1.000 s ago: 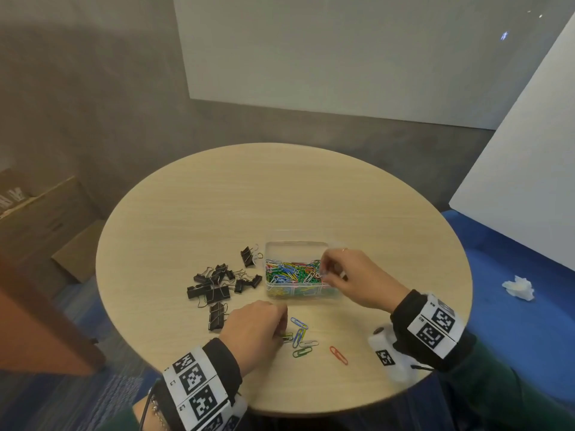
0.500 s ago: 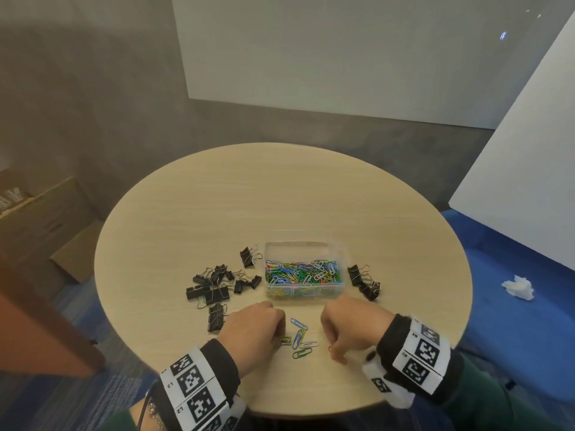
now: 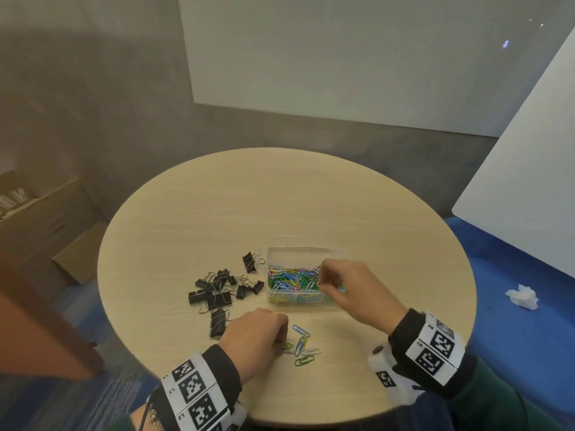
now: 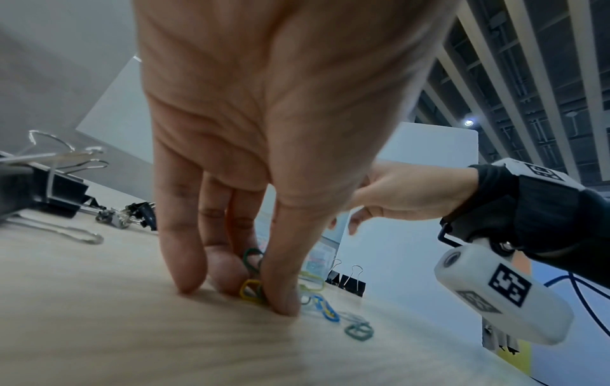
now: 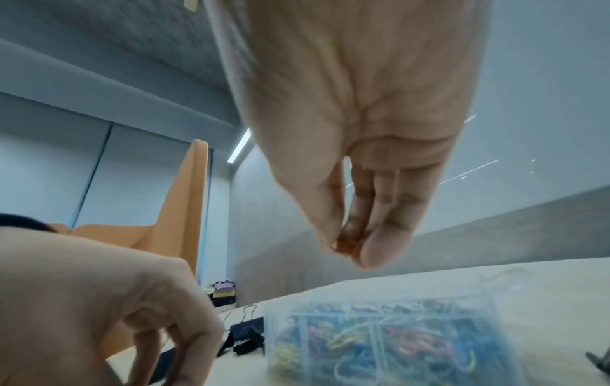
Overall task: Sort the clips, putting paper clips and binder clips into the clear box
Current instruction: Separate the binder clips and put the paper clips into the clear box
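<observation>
The clear box (image 3: 300, 276) sits just right of the worktop's (image 3: 280, 197) middle, heaped with coloured paper clips. Half a second ago the right hand (image 3: 354, 292) was down at 6 o'clock of the box, by a red paper clip (image 5: 346, 244); now it hangs over the box's right half, and that clip is gone from the worktop. The right wrist view shows it pinched between thumb and fingertips (image 5: 379, 250), so one more clip is about to drop in.

The left hand (image 3: 253, 332) has stayed at 7 o'clock of the box, knuckles up, fingertips pressed to the wood and pinching a green and a yellow clip (image 4: 252, 276). A few loose paper clips (image 3: 301, 343) lie just right of it.

The binder clips (image 3: 217, 290) lie in a pile at 9 o'clock of the box, untouched, so most of the sorting looks to remain. The right forearm angles in from 4 o'clock.
</observation>
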